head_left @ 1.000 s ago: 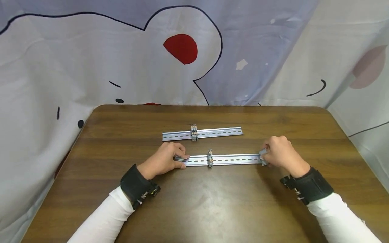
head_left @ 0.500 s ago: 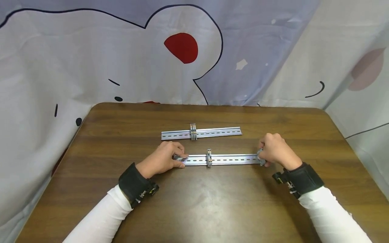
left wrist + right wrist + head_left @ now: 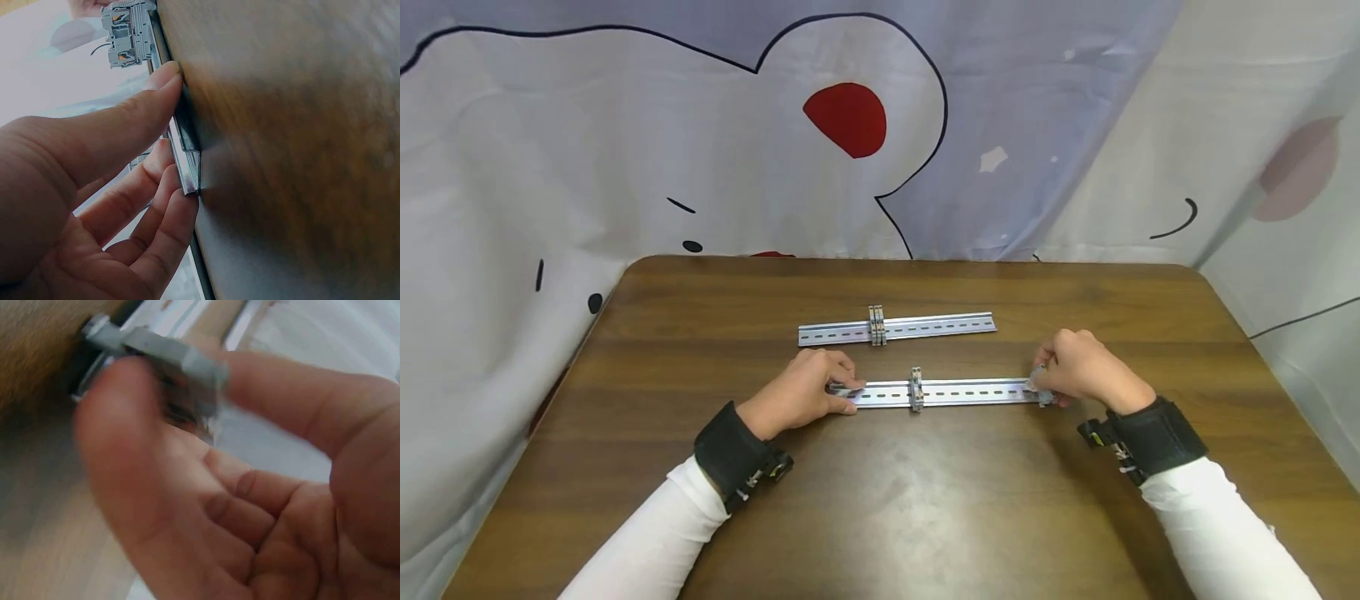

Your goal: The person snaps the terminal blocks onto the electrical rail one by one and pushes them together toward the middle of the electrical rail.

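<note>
A slotted metal DIN rail (image 3: 977, 392) lies lengthwise on the table. My left hand (image 3: 803, 393) grips its left end; in the left wrist view the thumb (image 3: 140, 119) presses one edge and the fingers lie along the other. A narrow terminal block (image 3: 917, 390) stands mounted across this rail, left of its middle. At the right end, my right hand (image 3: 1086, 368) pinches a grey terminal block (image 3: 181, 356) between thumb and index finger. That block sits at or over the rail's end; blur and the fingers hide whether it is clipped on.
Behind lies a second DIN rail (image 3: 943, 327), slightly angled, bearing a small group of terminal blocks (image 3: 877, 325) left of its middle. Both rails rest on a brown wooden table (image 3: 910, 500). A printed curtain (image 3: 737, 150) hangs along the table's back edge.
My right hand has shifted slightly left with the grey terminal block, whose angle looks a little different. The left hand keeps its grip on the rail. The head view has moved slightly.
</note>
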Action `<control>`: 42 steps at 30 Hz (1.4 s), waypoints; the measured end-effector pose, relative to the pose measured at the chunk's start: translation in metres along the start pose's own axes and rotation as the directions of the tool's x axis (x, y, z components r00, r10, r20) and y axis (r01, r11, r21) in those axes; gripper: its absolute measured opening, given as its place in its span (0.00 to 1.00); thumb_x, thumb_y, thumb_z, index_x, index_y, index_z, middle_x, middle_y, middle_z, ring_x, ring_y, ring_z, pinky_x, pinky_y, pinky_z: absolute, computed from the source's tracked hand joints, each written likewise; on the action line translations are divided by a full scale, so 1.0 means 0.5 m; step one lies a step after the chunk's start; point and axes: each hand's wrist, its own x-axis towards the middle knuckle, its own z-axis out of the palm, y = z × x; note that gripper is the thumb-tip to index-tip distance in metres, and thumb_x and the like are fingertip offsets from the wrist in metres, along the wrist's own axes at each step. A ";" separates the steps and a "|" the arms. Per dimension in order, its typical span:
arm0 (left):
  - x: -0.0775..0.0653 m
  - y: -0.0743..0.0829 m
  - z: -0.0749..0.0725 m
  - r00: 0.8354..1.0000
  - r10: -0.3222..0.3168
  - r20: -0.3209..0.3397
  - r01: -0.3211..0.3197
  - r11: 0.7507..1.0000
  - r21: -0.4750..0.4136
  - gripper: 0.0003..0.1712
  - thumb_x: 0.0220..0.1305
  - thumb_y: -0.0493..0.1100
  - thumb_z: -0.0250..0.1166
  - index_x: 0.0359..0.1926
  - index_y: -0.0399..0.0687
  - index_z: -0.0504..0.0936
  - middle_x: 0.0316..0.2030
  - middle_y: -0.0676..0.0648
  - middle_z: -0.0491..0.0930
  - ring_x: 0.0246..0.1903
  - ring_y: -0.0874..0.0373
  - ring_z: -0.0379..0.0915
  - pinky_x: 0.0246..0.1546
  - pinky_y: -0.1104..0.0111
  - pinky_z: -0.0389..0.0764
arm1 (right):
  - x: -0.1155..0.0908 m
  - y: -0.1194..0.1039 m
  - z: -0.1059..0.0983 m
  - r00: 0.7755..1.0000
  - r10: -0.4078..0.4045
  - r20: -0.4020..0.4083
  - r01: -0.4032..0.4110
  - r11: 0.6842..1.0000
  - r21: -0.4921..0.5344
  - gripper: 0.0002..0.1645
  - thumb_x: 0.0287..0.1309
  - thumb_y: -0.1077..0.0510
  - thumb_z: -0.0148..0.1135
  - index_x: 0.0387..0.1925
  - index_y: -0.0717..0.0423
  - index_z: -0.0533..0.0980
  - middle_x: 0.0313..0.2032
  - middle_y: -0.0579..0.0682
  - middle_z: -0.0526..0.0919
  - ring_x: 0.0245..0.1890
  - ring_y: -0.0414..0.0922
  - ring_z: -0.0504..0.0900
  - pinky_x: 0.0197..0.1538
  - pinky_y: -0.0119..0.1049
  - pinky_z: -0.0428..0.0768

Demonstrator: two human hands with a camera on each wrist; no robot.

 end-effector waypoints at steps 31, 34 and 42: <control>-0.003 0.002 -0.002 1.000 0.010 -0.018 -0.010 1.000 -0.009 0.20 0.49 0.42 0.78 0.46 0.45 0.89 0.41 0.47 0.85 0.41 0.54 0.78 0.43 0.62 0.79 | 0.036 -0.067 0.103 0.956 -0.252 0.150 0.057 0.663 0.746 0.26 0.61 0.71 0.61 0.59 0.75 0.68 0.38 0.67 0.84 0.37 0.51 0.89 0.45 0.47 0.85; -0.003 0.002 -0.004 1.000 0.001 -0.017 -0.001 1.000 -0.011 0.20 0.49 0.42 0.78 0.46 0.45 0.89 0.42 0.46 0.85 0.43 0.53 0.78 0.43 0.61 0.79 | 0.046 -0.097 0.119 0.953 -0.267 0.145 0.067 0.651 0.756 0.26 0.61 0.70 0.61 0.59 0.73 0.69 0.39 0.69 0.84 0.37 0.52 0.89 0.46 0.46 0.85; -0.004 0.002 -0.002 1.000 -0.003 0.000 0.003 1.000 -0.013 0.21 0.50 0.42 0.77 0.48 0.46 0.89 0.43 0.46 0.84 0.42 0.53 0.78 0.42 0.62 0.78 | 0.055 -0.134 0.144 0.954 -0.267 0.135 0.068 0.634 0.770 0.27 0.60 0.70 0.61 0.60 0.70 0.68 0.40 0.66 0.86 0.38 0.53 0.89 0.46 0.45 0.85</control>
